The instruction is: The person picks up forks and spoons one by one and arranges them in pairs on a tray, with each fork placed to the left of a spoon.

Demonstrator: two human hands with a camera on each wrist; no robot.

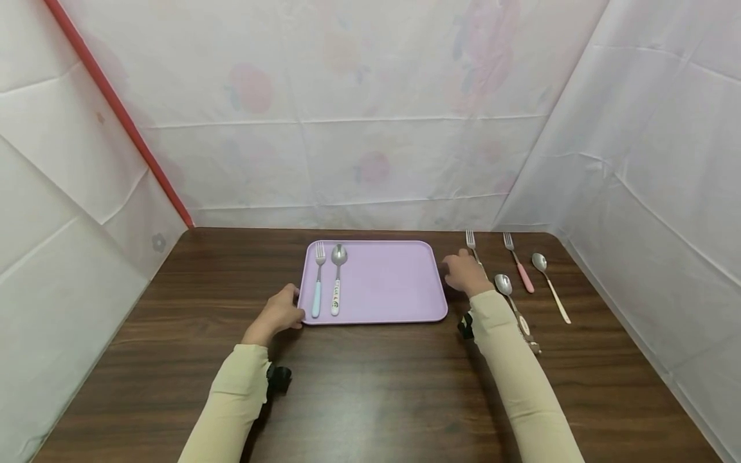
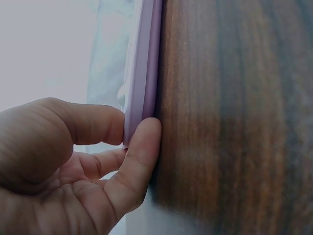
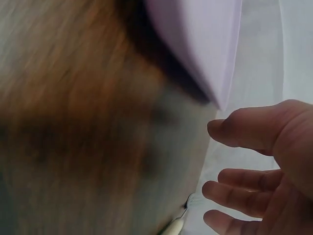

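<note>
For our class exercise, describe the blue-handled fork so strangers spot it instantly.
On the brown table lies a purple tray, the left hand holding its near left corner. The fork lies along the tray's left edge, left of a spoon. Tines and a pale-blue handle set it apart; the spoon's handle is white and patterned.

Lilac rectangular tray (image 1: 390, 281) facing up, blue-handled fork (image 1: 316, 294), white-handled spoon (image 1: 336, 289) lying side by side near tray's left edge

Fork (image 1: 316, 292) & spoon (image 1: 337, 286) are laid on L side of tray (image 1: 393, 283) on tbl. (image 1: 370, 386); more forks (image 1: 524, 276) & spoons (image 1: 554, 294) are spread to R of it.
</note>
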